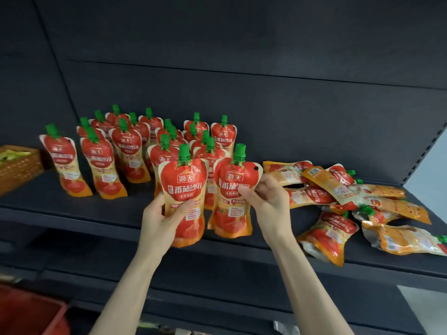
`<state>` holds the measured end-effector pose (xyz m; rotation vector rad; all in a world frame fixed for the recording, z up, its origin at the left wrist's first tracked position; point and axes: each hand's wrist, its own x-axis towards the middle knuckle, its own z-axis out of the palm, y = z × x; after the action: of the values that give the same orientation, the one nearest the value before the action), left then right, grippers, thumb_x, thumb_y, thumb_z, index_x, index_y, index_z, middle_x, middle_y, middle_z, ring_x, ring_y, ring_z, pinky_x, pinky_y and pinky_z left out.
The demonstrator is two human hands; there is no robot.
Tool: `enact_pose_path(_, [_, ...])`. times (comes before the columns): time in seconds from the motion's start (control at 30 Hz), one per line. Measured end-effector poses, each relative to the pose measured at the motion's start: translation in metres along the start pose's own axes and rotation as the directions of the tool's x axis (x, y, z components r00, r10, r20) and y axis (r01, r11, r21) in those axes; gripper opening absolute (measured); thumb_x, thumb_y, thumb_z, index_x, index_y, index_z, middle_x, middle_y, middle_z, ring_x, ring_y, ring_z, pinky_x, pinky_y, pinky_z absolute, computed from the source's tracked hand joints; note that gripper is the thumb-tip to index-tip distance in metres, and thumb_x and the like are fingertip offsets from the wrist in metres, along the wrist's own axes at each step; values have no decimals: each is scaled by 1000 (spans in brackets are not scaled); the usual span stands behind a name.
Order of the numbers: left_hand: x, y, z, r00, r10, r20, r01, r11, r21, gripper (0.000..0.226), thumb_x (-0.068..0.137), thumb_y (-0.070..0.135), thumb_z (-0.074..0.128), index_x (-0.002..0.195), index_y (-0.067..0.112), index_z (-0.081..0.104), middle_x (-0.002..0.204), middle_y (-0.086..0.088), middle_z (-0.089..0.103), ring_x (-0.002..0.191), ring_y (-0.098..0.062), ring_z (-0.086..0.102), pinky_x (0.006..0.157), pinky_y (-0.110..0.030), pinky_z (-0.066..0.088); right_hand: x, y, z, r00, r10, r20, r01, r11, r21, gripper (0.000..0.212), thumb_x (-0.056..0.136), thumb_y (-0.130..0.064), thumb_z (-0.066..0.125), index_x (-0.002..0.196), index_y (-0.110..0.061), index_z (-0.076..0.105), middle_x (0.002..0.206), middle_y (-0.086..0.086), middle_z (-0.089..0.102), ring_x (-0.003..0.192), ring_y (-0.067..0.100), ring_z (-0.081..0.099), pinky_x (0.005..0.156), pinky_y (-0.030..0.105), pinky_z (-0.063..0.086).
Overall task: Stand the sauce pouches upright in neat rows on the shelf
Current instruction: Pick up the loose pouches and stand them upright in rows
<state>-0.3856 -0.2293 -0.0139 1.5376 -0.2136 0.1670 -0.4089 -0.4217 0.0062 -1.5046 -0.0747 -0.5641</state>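
Red and orange tomato sauce pouches with green caps fill a dark shelf (101, 213). Several stand upright in rows (125, 151) at the back left and middle. My left hand (160, 220) grips one upright pouch (186, 189) at the shelf's front edge, its base hanging just past the lip. My right hand (268, 201) pinches the side of a second upright pouch (233, 189) that stands on the shelf beside the first. A pile of several pouches lying flat (350, 204) covers the shelf to the right.
A woven brown basket (19, 165) sits at the shelf's far left. A red crate (31, 313) shows at the bottom left below the shelf. The dark back panel (242, 93) rises behind the pouches, and a slotted upright (420, 155) bounds the shelf on the right.
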Motion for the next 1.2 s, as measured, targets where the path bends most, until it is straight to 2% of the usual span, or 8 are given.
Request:
enact_pose_path(0.2, [46, -19, -68, 998, -25, 63, 23, 999, 33, 27, 80, 19, 71, 104, 28, 62, 99, 13, 70, 93, -1, 65, 80, -24, 52, 9, 30, 79, 998, 56, -42, -54, 998, 42, 13, 85, -2, 63, 93, -12, 60, 89, -1, 74, 88, 16, 70, 73, 27, 56])
enact_pose_path(0.4, [86, -40, -96, 971, -57, 230, 58, 998, 3, 32, 83, 21, 68, 110, 33, 56, 104, 17, 65, 98, 1, 61, 74, -14, 49, 12, 49, 116, 984, 98, -146, -91, 995, 50, 15, 88, -5, 61, 99, -14, 58, 98, 1, 72, 94, 18, 69, 82, 38, 56])
enact_pose_path(0.5, [90, -52, -104, 943, -79, 324, 68, 997, 45, 42, 82, 22, 69, 119, 30, 51, 108, 18, 62, 99, 3, 59, 74, -12, 49, 4, 54, 122, 990, 61, -127, -77, 989, -128, 32, 84, -7, 67, 111, -18, 54, 104, -7, 68, 98, 6, 65, 84, 27, 55])
enact_pose_path(0.57, [88, -63, -109, 929, -81, 360, 37, 991, 127, 48, 80, 21, 71, 120, 30, 47, 110, 18, 59, 100, 3, 57, 79, -13, 46, -6, 64, 126, 988, 117, -97, -138, 956, -257, 50, 80, -7, 72, 122, -20, 48, 108, -14, 64, 98, -3, 62, 80, 17, 53])
enact_pose_path(0.67, [86, -79, -114, 939, -68, 337, -7, 976, 216, 51, 79, 20, 73, 121, 24, 45, 111, 14, 58, 101, 0, 56, 88, -23, 47, -19, 81, 129, 968, 196, -154, -240, 897, -370, 58, 80, -8, 72, 128, -19, 42, 108, -16, 60, 93, -8, 59, 81, 12, 52])
enact_pose_path(0.77, [91, -83, -114, 942, -49, 333, -36, 969, 243, 54, 79, 20, 73, 124, 17, 44, 120, 4, 58, 109, -9, 56, 93, -30, 47, -20, 84, 126, 960, 181, -212, -260, 859, -442, 54, 81, -11, 72, 126, -16, 42, 109, -12, 59, 96, 0, 58, 79, 11, 47])
enact_pose_path(1.03, [92, -82, -110, 942, -14, 336, -88, 954, 285, 52, 82, 23, 69, 126, 17, 42, 120, 5, 56, 105, -5, 52, 85, -18, 43, -22, 86, 125, 962, 176, -208, -261, 814, -519, 54, 85, -19, 67, 130, -17, 36, 119, -6, 58, 109, 10, 57, 92, 26, 46])
enact_pose_path(1.2, [93, -84, -107, 951, 5, 309, -108, 941, 320, 54, 82, 23, 69, 128, 15, 41, 126, -1, 56, 113, -13, 53, 87, -20, 43, -21, 89, 126, 962, 163, -217, -261, 778, -571, 56, 87, -22, 65, 132, -16, 33, 127, -1, 57, 115, 17, 56, 94, 30, 47])
